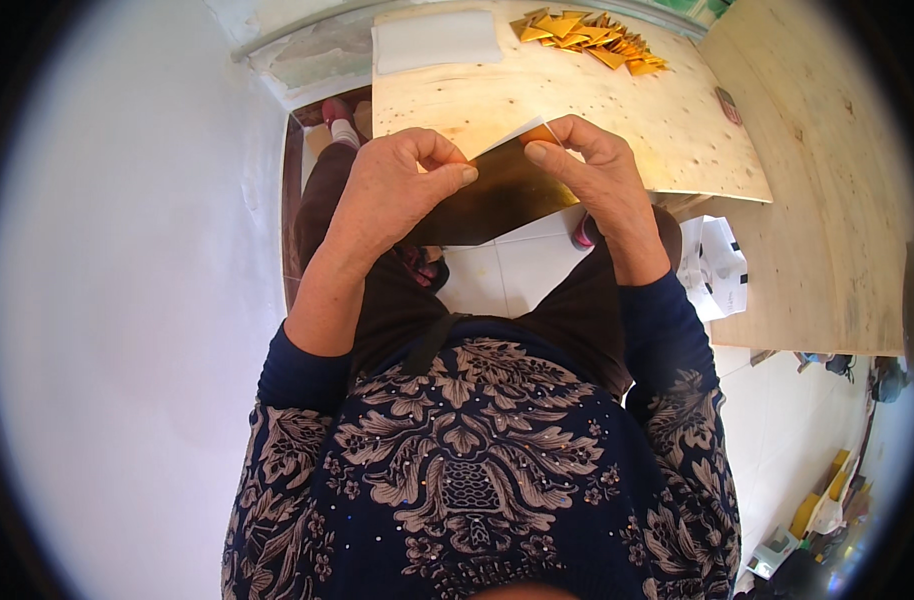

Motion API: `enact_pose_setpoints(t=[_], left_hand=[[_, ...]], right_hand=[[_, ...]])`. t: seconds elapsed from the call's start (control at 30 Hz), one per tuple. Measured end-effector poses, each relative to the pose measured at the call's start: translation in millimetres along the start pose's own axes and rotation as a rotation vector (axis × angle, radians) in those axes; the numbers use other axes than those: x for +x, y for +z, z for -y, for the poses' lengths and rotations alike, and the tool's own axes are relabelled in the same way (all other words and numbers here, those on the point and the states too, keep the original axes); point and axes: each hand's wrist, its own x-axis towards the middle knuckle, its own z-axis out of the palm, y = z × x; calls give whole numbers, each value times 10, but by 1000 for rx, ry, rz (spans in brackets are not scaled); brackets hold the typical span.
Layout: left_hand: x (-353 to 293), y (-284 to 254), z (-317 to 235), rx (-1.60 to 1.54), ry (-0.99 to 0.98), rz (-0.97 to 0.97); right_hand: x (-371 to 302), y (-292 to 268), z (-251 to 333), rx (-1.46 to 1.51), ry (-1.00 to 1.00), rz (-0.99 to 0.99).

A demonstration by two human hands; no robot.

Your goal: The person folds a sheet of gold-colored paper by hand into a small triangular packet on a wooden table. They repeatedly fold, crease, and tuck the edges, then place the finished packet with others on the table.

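Between my two hands hangs a sheet of shiny gold paper (502, 195), held by its upper edge above my lap. A strip of its white back shows along the top. My left hand (402, 185) pinches the edge between thumb and forefinger. At the upper right corner my right hand (602, 180) pinches the same sheet, its thumb on the gold face. Beyond the hands, on the wooden table, lies a heap of folded gold paper pieces (592, 40). A stack of white sheets (437, 42) lies left of that heap.
The wooden table (577, 100) spans the space ahead, with a small reddish object (728, 105) near its right edge. A wooden panel (827, 200) stands at the right, a white bag (714, 268) beside it. A white wall (127, 300) runs along the left. Assorted items lie on the floor at lower right.
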Motion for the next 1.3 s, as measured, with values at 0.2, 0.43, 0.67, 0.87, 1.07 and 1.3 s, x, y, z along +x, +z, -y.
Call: enact_pose_setpoints(t=[0.2, 0.43, 0.67, 0.87, 1.07, 1.3], left_hand=[[29, 30, -52, 44, -78, 34], [137, 164, -139, -43, 65, 11], [377, 149, 72, -4, 5, 80], [783, -430, 195, 73, 12, -218], [936, -247, 358, 506, 437, -523], [715, 1074, 1078, 653, 563, -197]], right_hand=[[39, -25, -73, -38, 59, -30], [54, 0, -78, -88, 41, 51], [179, -110, -318, -237, -45, 89], [468, -131, -596, 2, 41, -250], [499, -341, -912, 40, 187, -261], [572, -455, -1642, -51, 349, -236]])
